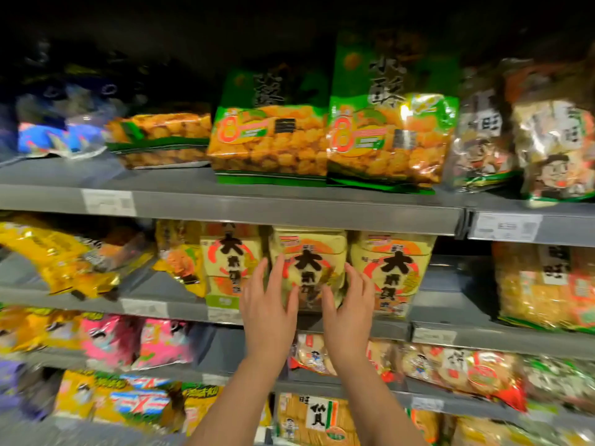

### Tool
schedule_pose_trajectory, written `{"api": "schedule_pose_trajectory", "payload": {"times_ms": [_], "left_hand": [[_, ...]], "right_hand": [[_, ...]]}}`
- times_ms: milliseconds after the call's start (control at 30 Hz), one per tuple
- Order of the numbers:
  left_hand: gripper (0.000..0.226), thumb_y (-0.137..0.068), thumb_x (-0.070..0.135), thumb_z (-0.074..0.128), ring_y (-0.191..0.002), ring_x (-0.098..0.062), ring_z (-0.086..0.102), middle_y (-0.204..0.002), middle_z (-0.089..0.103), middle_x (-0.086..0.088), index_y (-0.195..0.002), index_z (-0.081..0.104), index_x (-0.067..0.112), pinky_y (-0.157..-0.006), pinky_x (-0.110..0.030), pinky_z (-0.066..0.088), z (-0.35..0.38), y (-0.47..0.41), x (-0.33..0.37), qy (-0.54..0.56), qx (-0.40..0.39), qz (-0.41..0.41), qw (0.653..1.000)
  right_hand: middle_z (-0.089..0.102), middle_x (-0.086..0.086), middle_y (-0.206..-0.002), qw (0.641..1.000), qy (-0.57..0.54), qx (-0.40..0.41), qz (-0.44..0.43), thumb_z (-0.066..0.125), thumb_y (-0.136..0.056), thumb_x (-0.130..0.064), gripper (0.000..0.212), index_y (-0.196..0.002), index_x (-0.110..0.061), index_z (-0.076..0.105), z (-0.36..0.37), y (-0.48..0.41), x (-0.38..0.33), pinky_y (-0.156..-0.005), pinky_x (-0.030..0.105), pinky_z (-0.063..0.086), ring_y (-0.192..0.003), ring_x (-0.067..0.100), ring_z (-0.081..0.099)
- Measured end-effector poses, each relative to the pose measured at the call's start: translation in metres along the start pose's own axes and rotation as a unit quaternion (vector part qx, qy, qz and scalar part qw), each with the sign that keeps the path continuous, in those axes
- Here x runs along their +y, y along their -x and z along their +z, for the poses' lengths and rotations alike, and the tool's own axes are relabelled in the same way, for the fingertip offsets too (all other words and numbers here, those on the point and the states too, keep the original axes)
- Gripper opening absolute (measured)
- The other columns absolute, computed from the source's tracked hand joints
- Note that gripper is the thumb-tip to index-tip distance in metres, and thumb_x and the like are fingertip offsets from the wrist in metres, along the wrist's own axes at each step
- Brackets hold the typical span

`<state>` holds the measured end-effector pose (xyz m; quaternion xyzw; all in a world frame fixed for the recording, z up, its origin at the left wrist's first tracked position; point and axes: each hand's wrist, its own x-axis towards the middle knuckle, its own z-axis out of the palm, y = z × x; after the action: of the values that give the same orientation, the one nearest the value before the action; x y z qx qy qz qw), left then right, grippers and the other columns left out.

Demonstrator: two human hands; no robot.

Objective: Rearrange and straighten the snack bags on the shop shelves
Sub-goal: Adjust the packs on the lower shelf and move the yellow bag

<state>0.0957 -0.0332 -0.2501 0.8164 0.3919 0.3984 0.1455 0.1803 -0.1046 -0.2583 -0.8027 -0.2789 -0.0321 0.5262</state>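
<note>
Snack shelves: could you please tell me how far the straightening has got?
Done: two green bags stand upright on the top shelf. In hand: left hand and right hand touch the sides of the middle pale-yellow bag. Left: the flat green bag beside them and the slumped yellow bags on the second shelf.

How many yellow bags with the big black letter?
3 in a row: left bag, middle bag touched by left hand and right hand, right bag. More may hide behind.
</note>
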Motion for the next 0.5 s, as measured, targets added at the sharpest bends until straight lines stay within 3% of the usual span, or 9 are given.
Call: {"api": "schedule_pose_trajectory", "payload": {"times_ms": [200, 267, 333, 400, 500], "left_hand": [[0.042, -0.088, 0.029, 0.058, -0.114, -0.027, 0.052, -0.125, 0.057, -0.008, -0.129, 0.053, 0.021, -0.094, -0.045, 0.042, -0.059, -0.013, -0.051, -0.009, 0.023, -0.039, 0.999], [0.030, -0.091, 0.030, 0.054, -0.101, -0.024, 0.058, -0.109, 0.065, -0.003, -0.119, 0.060, 0.020, -0.084, -0.041, 0.048, -0.074, -0.017, -0.078, 0.014, 0.019, -0.062, 0.998], [0.023, -0.094, 0.031, 0.047, -0.081, -0.023, 0.061, -0.086, 0.068, -0.001, -0.095, 0.066, 0.018, -0.065, -0.036, 0.044, -0.092, -0.021, -0.110, 0.050, 0.004, -0.111, 0.993], [0.034, -0.095, 0.031, 0.043, -0.065, -0.026, 0.055, -0.064, 0.059, -0.007, -0.070, 0.057, 0.012, -0.052, -0.035, 0.030, -0.109, -0.026, -0.147, 0.081, 0.000, -0.162, 0.983], [0.041, -0.095, 0.032, 0.043, -0.059, -0.026, 0.051, -0.054, 0.051, -0.003, -0.055, 0.042, 0.021, -0.050, -0.035, 0.024, -0.146, -0.040, -0.209, 0.081, 0.007, -0.189, 0.979]], "right_hand": [[0.055, 0.002, -0.121, 0.998, -0.015, -0.021, -0.048, 0.055, -0.091, -0.026, 0.031, -0.121, -0.017, 0.055, 0.035, 0.017, -0.053, -0.098, 0.038, 0.042, -0.115, 0.020, 0.050], [0.063, -0.003, -0.103, 0.997, -0.014, -0.051, -0.063, 0.052, -0.092, -0.025, 0.021, -0.110, -0.018, 0.061, 0.052, 0.025, -0.069, -0.088, 0.037, 0.047, -0.102, 0.019, 0.058], [0.066, -0.005, -0.089, 0.994, -0.017, -0.090, -0.061, 0.049, -0.094, -0.028, 0.017, -0.100, -0.021, 0.063, 0.076, 0.036, -0.086, -0.077, 0.036, 0.049, -0.088, 0.018, 0.062], [0.068, 0.001, -0.083, 0.993, -0.017, -0.107, -0.055, 0.048, -0.095, -0.030, 0.019, -0.097, -0.020, 0.064, 0.108, 0.048, -0.103, -0.070, 0.038, 0.049, -0.080, 0.022, 0.062], [0.062, 0.004, -0.067, 0.990, -0.040, -0.124, -0.048, 0.045, -0.096, -0.031, 0.020, -0.086, -0.022, 0.060, 0.170, 0.072, -0.140, -0.058, 0.038, 0.040, -0.065, 0.026, 0.057]]}}
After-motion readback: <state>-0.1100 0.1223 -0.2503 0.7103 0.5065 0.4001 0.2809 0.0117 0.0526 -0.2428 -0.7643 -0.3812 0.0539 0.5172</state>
